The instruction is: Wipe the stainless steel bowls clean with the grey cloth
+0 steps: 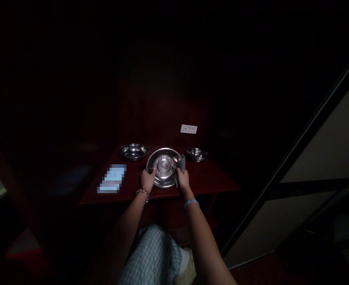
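A shiny steel plate (163, 167) is tilted toward me at the middle of a dark red table (216, 178). My left hand (147, 179) grips the plate's left rim, fingers curled over the edge. My right hand (182, 178) is closed on a grey cloth (180, 163) pressed against the plate's right rim. A beaded bracelet sits on my left wrist and a light blue band on my right.
A steel bowl (134, 151) stands at the back left of the table and another steel dish (197, 154) at the back right. A blurred light blue flat item (112, 178) lies at the left. A white switch panel (189, 129) is on the dark wall behind.
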Motion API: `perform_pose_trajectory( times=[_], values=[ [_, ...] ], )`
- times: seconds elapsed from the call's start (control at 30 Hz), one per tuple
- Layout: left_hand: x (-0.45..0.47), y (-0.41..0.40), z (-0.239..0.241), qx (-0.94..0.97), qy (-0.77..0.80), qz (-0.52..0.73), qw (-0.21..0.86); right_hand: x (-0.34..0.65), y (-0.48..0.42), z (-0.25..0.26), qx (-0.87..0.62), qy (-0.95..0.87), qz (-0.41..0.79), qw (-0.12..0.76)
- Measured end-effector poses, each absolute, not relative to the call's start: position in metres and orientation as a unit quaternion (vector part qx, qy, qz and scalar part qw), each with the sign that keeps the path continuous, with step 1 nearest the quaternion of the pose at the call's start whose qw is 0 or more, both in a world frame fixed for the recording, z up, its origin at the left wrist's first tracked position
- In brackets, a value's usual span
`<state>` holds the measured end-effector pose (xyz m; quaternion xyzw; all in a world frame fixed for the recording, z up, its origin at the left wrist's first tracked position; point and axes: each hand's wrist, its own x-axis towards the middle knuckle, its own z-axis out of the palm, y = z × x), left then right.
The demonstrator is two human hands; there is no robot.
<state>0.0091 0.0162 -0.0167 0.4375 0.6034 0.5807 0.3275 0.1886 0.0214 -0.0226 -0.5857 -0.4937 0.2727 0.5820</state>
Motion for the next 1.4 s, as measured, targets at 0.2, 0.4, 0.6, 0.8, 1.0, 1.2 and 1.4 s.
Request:
perform_pose_trajectory(
  times=[0.2, 0.4, 0.6, 0.8, 1.0, 1.2, 1.4],
  values=[
    [0.0091, 0.017, -0.018, 0.437, 0.605, 0.585, 0.319, 0.1899, 0.0231, -0.025, -0.583, -0.497, 0.273, 0.583],
    [0.0097, 0.0155, -0.0171, 0.439, 0.604, 0.587, 0.312, 0.1892, 0.0221, -0.0234, -0.585, -0.501, 0.271, 0.578],
    [0.0099, 0.0148, -0.016, 0.441, 0.605, 0.583, 0.316, 0.1892, 0.0199, -0.022, -0.588, -0.503, 0.268, 0.574],
    [0.0098, 0.0156, -0.0175, 0.438, 0.599, 0.589, 0.321, 0.1894, 0.0207, -0.0221, -0.593, -0.498, 0.268, 0.573],
    [0.0095, 0.0166, -0.0198, 0.439, 0.597, 0.592, 0.317, 0.1893, 0.0217, -0.0226, -0.588, -0.492, 0.278, 0.579],
    [0.0097, 0.0162, -0.0193, 0.441, 0.598, 0.587, 0.323, 0.1888, 0.0201, -0.0213, -0.583, -0.488, 0.283, 0.585],
    [0.0102, 0.0166, -0.0185, 0.436, 0.603, 0.582, 0.328, 0.1891, 0.0197, -0.0205, -0.588, -0.488, 0.277, 0.583]
  ],
)
